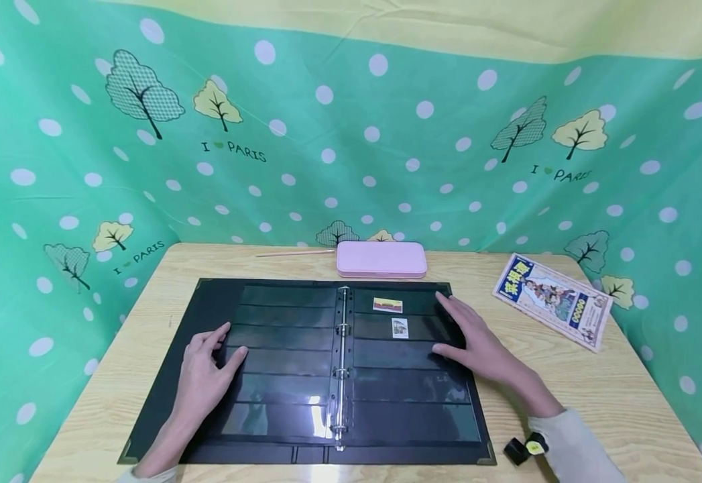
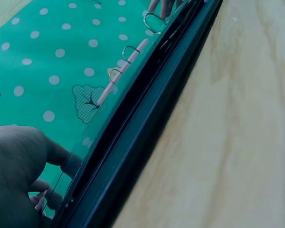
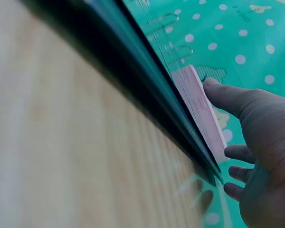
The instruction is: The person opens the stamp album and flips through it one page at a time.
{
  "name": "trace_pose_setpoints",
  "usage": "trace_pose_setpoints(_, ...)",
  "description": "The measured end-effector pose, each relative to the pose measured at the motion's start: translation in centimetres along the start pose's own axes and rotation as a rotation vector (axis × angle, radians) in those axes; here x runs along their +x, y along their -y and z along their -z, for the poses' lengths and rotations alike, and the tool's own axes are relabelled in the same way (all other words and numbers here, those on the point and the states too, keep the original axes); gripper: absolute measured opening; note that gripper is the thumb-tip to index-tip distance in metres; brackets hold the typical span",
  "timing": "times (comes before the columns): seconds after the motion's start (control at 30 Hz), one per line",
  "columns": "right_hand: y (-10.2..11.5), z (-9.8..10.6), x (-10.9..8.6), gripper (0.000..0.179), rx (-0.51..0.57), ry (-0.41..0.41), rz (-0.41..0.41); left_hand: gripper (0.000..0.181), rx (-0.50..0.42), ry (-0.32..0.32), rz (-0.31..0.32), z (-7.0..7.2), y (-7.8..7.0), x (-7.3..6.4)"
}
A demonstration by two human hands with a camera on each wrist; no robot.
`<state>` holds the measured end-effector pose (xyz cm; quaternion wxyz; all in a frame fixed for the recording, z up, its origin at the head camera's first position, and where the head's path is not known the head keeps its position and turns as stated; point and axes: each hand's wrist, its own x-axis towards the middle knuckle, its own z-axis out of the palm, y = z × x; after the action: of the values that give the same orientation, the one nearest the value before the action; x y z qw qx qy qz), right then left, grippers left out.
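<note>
Across the two halves of the album (image 1: 411, 376), the fingers are spread: the outer margin of the left page (image 1: 284, 359) is covered by the left hand (image 1: 202, 372), and the upper outer part of the right page by the right hand (image 1: 477, 342), its thumb held well apart. Nothing is seen to be pinched; how firmly the pages are touched cannot be told. Between the hands the album is laid flat, its rings (image 1: 341, 371) at the middle. A yellow-red stamp (image 1: 388, 305) and a pale stamp (image 1: 400, 328) are seated in the right page's upper rows, near the right fingertips. If that page were brushed or tilted, either might be slid askew, since both seem only loosely held. If a page were lifted unevenly, its punched edge might be strained at the rings.

Farther out, a pink case (image 1: 381, 259) and a thin stick (image 1: 295, 253) are set behind the album, and a printed leaflet (image 1: 552, 300) to the right. All are borne by a pale wood-grained table (image 1: 628, 402), backed by green cloth (image 1: 351, 161) dotted white.
</note>
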<state>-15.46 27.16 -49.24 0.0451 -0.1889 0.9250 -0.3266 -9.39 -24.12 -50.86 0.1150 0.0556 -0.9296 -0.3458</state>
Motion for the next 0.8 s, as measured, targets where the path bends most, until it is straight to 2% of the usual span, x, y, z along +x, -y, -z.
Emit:
trace_pose_setpoints(0.2, -1.1, 0.7, 0.7, 0.101, -0.014, 0.001, -0.01, 0.065, 0.003, -0.005, -0.014, 0.0, 0.1, -0.1)
trace_pose_setpoints(0.47, -2.0, 0.8, 1.6, 0.116, -0.037, 0.015, -0.022, 0.063, 0.011, -0.006, -0.041, -0.1, 0.1, -0.2)
trace_pose_setpoints(0.6, -2.3, 0.6, 1.8, 0.124, -0.044, 0.03, -0.039, 0.061, 0.009, -0.002, -0.032, 0.0, 0.1, -0.1)
trace_pose_setpoints(0.8, -2.3, 0.3, 1.6, 0.121, -0.051, 0.041, -0.04, 0.06, 0.005, -0.001, -0.022, 0.0, 0.1, -0.1)
